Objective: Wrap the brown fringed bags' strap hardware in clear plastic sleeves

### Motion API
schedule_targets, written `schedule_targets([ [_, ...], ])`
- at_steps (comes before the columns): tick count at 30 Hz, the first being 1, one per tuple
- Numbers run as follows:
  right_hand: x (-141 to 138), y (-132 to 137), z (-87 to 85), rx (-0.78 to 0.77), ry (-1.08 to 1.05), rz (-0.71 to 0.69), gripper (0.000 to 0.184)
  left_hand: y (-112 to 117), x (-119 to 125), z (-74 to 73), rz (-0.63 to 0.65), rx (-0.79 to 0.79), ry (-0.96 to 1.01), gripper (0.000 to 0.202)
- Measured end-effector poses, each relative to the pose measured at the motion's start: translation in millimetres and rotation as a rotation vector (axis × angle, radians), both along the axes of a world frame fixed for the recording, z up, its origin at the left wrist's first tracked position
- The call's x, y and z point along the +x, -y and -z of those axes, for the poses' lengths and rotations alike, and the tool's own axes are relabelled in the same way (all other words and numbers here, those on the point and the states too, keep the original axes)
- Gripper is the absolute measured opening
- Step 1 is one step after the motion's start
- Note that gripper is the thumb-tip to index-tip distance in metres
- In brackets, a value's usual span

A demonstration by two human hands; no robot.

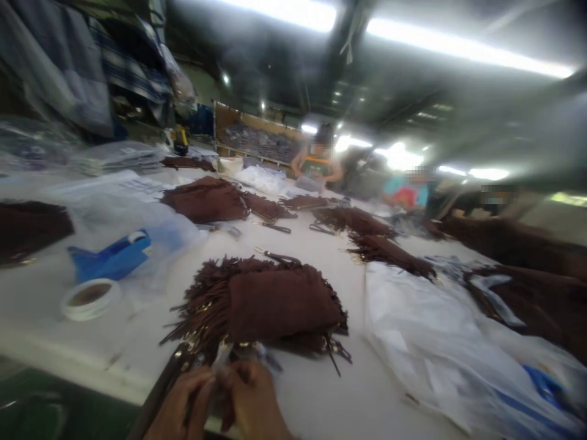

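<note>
My left hand (183, 400) and my right hand (254, 394) meet at the table's near edge, fingers pinched together. Between the fingertips shows a small whitish, see-through piece (222, 355), perhaps thin plastic; blur hides exactly what it is. Along my left hand runs a dark brown strap (158, 388) with metal fittings. Just beyond both hands lies a stack of brown fringed pouches (282, 302), with gold-coloured clasps at its near side. A short dark wrist strap with a metal clip (277, 256) lies behind the stack.
A white tape roll (92, 299) and a blue tape dispenser (110, 255) sit left on the white table (325, 397). Clear plastic bags (426, 342) cover the right side. More brown pouches (206, 198) lie farther back. Another person (318, 165) works at the far side.
</note>
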State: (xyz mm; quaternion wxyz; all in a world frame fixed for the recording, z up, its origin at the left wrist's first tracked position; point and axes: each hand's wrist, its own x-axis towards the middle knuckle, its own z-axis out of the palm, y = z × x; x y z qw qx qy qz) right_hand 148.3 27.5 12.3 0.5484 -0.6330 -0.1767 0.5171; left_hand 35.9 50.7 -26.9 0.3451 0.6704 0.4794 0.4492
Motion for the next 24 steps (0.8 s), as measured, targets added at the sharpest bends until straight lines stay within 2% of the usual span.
schedule_targets([
  [2,2,0,-2.3,0.040,-0.039,-0.007,0.047,4,-1,-11.2,0.055,-0.029,-0.002,0.033],
  [6,4,-3,-1.3,0.092,-0.128,-0.040,0.054,11,3,-31.9,0.014,-0.110,0.038,0.020],
  [9,5,-4,-2.5,0.118,-0.163,-0.056,0.054,13,5,-39.6,-0.016,-0.143,0.035,0.017],
  [15,4,-2,-3.4,0.139,-0.170,-0.042,0.054,16,5,-39.9,-0.070,-0.209,0.023,0.017],
  [21,5,1,0.6,0.165,-0.167,-0.073,0.055,21,9,-37.9,-0.115,-0.035,-0.081,0.016],
  [24,5,2,6.0,0.177,-0.150,-0.083,0.055,18,9,-43.7,-0.083,-0.113,-0.110,0.018],
])
